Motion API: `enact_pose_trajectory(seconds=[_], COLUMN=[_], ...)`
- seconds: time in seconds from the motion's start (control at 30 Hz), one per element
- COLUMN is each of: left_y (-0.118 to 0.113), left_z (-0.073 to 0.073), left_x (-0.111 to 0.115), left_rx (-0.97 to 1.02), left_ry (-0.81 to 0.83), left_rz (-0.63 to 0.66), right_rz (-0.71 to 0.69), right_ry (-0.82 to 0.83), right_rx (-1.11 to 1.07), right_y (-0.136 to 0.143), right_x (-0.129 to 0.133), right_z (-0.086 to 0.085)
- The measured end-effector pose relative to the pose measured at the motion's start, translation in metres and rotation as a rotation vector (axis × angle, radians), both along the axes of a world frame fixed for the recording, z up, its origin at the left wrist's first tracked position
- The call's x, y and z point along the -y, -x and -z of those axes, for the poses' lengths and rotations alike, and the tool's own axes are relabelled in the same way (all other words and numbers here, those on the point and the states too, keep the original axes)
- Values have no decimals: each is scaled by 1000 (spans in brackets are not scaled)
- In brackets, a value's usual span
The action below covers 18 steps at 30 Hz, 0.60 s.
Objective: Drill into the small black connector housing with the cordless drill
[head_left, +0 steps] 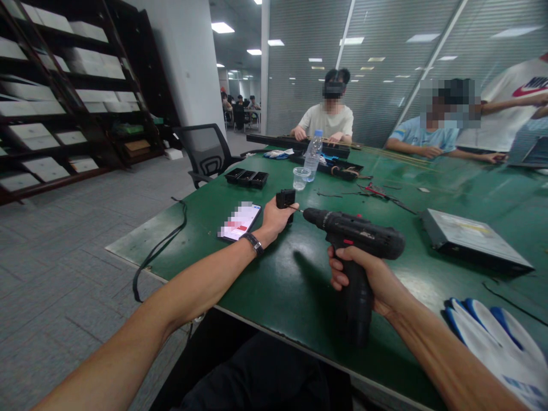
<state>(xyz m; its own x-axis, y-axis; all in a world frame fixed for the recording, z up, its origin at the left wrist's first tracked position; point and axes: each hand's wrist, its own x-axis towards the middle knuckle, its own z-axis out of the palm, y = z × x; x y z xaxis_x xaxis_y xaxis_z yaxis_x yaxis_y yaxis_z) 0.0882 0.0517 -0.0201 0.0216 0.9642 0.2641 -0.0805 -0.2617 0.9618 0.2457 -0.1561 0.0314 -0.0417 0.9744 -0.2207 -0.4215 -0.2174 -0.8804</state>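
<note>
My right hand (357, 271) is wrapped round the grip of a black cordless drill (363, 231), which points left. From its chuck a thin bit (299, 210) reaches to a small black plastic part (286, 200). That part is held upright in the closed fingers of my left hand (276, 217), just above the green table. Whether the bit's tip touches the part I cannot tell. Just left of my left hand lies a phone (240, 224) with its screen lit.
A clear cup (301, 178) and a water bottle (314, 157) stand beyond my left hand. Black trays (247, 178) sit at the far left edge. On the right are a metal-cased box (475, 237) and white-blue gloves (496, 342). Several people are across the table (265, 285).
</note>
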Motion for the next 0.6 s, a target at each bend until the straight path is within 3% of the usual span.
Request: enact_pose_trajectory(seconds=[0.4, 0.6], left_y=[1, 0], left_z=[-6, -2], left_x=[7, 2], left_rx=[24, 45], left_ry=[9, 18], left_rz=[5, 9], right_rz=[12, 5], right_ry=[6, 4], right_rx=[1, -3], right_y=[2, 0], right_x=[1, 1], right_z=[-3, 0])
